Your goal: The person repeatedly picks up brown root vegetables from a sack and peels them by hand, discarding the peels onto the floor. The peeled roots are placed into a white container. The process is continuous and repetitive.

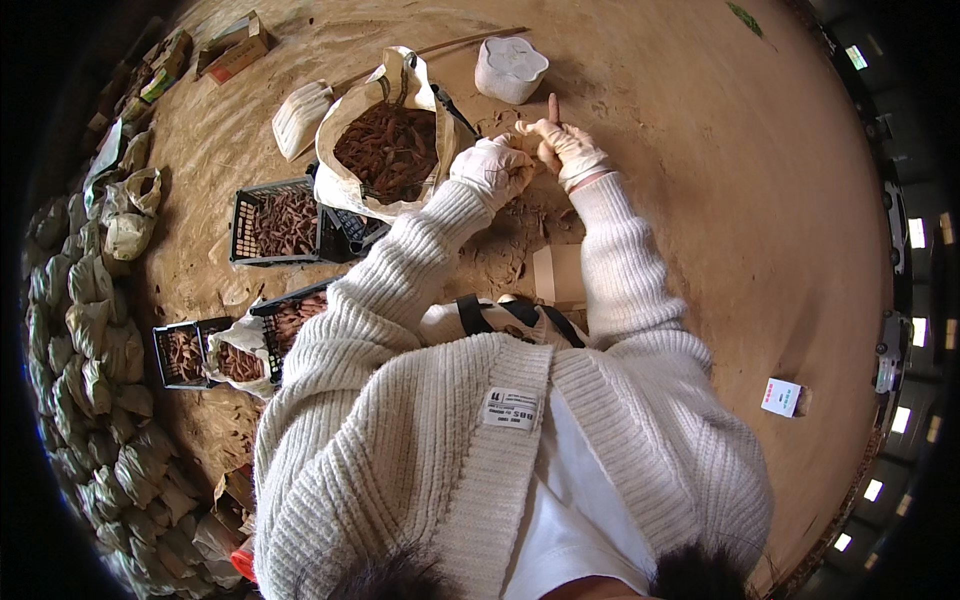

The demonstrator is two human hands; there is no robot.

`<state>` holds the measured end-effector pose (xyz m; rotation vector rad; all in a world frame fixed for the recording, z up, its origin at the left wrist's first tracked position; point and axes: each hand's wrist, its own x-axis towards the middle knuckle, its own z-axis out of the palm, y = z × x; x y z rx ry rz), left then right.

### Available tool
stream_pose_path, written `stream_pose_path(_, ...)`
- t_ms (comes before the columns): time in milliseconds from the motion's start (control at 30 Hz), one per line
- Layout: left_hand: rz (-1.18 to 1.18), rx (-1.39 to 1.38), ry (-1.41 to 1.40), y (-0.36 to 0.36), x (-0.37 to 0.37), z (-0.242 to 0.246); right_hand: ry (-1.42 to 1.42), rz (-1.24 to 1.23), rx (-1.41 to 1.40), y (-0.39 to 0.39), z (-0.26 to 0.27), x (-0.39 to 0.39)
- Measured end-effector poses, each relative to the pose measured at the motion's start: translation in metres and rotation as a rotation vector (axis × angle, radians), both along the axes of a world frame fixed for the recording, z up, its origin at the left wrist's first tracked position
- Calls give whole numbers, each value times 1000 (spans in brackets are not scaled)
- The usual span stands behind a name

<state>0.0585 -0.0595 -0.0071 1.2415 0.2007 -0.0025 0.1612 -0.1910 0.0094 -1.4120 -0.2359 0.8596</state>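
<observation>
My left hand [496, 166], in a thin white glove, has its fingers curled in front of the right rim of a large white woven sack [330, 169]. Whether it pinches something small is hard to see. Beside it, nearly touching, is my gloved right hand [568, 148]. From it a slim reddish-brown root [553, 109], apparently a tuber, points away from me. Many similar roots [390, 150] lie inside the open sack. A black strap or handle [454, 109] rests at the sack's right rim.
Left of the sack, black plastic crates [276, 261] hold more roots. Beyond my hands stands a white flower-topped stool [512, 69]. A cardboard piece [559, 274] lies near my feet. Stacked filled bags [94, 330] line the far left; a small white box [781, 397] sits right.
</observation>
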Motion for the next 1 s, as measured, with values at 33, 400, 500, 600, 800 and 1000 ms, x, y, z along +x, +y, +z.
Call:
stream_pose_path(33, -1, 96, 79, 4, -2, 2, 54, 17, 23, -3, 8, -1)
stream_pose_path(400, 109, 447, -203, 23, 6, -4, -822, 110, -694, -9, 21, -7)
stream_pose_path(500, 111, 341, -63, 22, 8, 4, -1474, 329, -1055, -14, 15, -9)
stream_pose_path(600, 150, 212, -90, 31, 31, -39, -1617, 389, -1034, -7, 26, -20)
stream_pose_path(800, 107, 10, 114, 23, 16, 1, -1338, 10, -366, -8, -8, -17)
stream_pose_path(1000, 137, -226, 285, 16, 0, 25, -1303, -24, -93, 1, 4, -35)
